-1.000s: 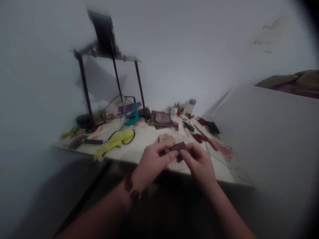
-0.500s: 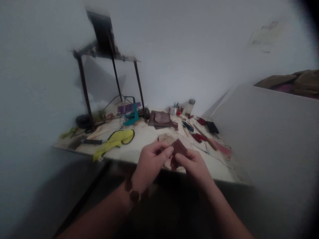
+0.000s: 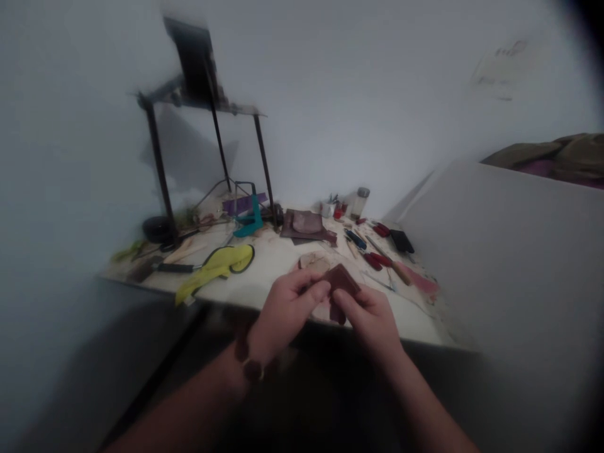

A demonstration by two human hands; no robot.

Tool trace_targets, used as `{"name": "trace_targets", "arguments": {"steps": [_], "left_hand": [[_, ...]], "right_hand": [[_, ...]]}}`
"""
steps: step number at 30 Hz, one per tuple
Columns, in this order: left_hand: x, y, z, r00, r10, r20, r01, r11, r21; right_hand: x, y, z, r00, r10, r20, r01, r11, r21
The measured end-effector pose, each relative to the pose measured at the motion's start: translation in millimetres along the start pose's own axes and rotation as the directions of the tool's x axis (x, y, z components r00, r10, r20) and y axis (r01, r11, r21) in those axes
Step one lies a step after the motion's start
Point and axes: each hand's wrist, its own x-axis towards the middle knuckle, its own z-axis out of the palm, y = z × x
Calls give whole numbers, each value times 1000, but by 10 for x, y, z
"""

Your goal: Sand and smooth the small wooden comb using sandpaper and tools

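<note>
Both hands hold a small brown leather piece (image 3: 341, 279) above the front edge of the worktable. My left hand (image 3: 295, 302) pinches its left side between thumb and fingers, with a watch (image 3: 253, 370) on the wrist. On the other side, my right hand (image 3: 370, 314) grips the piece, thumb on top. A lower flap of the brown piece hangs between the hands. Pale leather scraps (image 3: 314, 259) lie on the table just behind, partly hidden by the hands. Farther back rests a stack of dark brown leather pieces (image 3: 302, 224).
On the left lie a yellow cloth (image 3: 219, 267) and a teal angled tool (image 3: 252, 220) under a dark metal frame (image 3: 158, 157). At the right are red-handled pliers (image 3: 375, 259), a black phone-like object (image 3: 401, 241) and a pink piece (image 3: 419, 280). A jar (image 3: 360, 202) stands by the wall.
The brown leather piece has shifted slightly to the right and turned a little between my fingers. Its lower flap shows more now. Both hands keep their hold.
</note>
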Motion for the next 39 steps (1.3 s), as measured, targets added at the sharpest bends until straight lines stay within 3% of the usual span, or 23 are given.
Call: {"name": "trace_targets", "arguments": {"steps": [4,12,17,25,28,34,39], "left_hand": [[-45,-27,76,994,10,-107,-11,1000,-7],[-53,36,190,976,-82,-202,44,981,-189],[-66,47,162,975,-124,-182,104,988,-117],[-41,-58,173,989,-41,-145,32,998,-62],[-16,-182,164,988,-60,-141,56,998,-31],[-56,-388,136,991,29,-134,-10,990,144],[-86,-352,147,989,-28,-145,39,996,76]], "right_hand": [[5,-27,-9,982,-30,-189,28,999,-16],[-67,-106,82,967,-86,-238,67,994,-89],[-56,-138,144,955,-149,-257,118,985,-129],[-6,-16,141,925,-252,-284,184,952,-246],[38,81,132,938,-229,-260,162,953,-256],[70,141,176,941,-237,-241,169,947,-273],[62,125,157,937,-230,-264,174,960,-219]]}}
